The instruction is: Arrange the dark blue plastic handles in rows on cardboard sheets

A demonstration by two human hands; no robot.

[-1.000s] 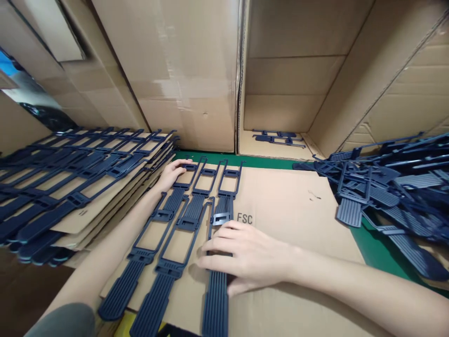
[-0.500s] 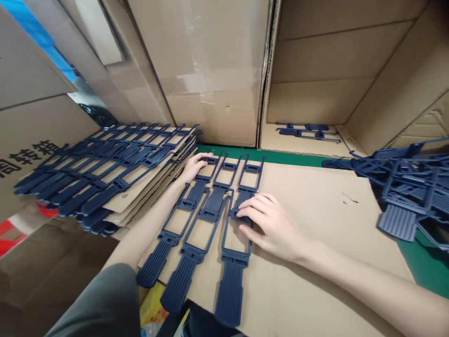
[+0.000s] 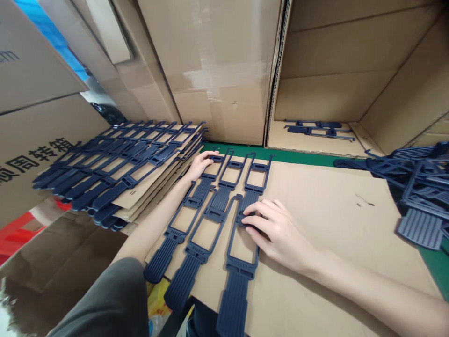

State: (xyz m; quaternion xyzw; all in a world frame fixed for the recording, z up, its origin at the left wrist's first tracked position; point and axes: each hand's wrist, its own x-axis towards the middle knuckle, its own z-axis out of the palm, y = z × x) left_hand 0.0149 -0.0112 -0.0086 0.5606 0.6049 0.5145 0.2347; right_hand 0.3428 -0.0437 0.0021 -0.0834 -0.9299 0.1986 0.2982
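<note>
Dark blue plastic frames with ribbed paddles lie in two overlapping rows on a cardboard sheet [image 3: 326, 210]. My right hand [image 3: 277, 229] has its fingers curled over the crossbar of the nearest right-hand frame [image 3: 236, 281], whose paddle points toward me. My left hand [image 3: 201, 164] rests at the top of the far left frame [image 3: 210, 175], fingertips on its upper end. Between them lie a far middle frame [image 3: 229, 175] and a near middle frame [image 3: 196, 250]. The fingertips of my right hand partly hide the bar under them.
Left, layered cardboard sheets [image 3: 140, 199] carry rows of similar frames [image 3: 115, 173]. A tangled pile of frames [image 3: 421, 196] lies right on the green surface [image 3: 305, 157]. Two frames [image 3: 322, 131] sit in an open box [image 3: 333, 93] behind. Tall cartons [image 3: 217, 70] stand at the back.
The view has shifted slightly, so most things appear farther right. The nearest right-hand frame has moved slightly down beside its neighbour, with my right hand still on it. My left hand stays at the far left frame.
</note>
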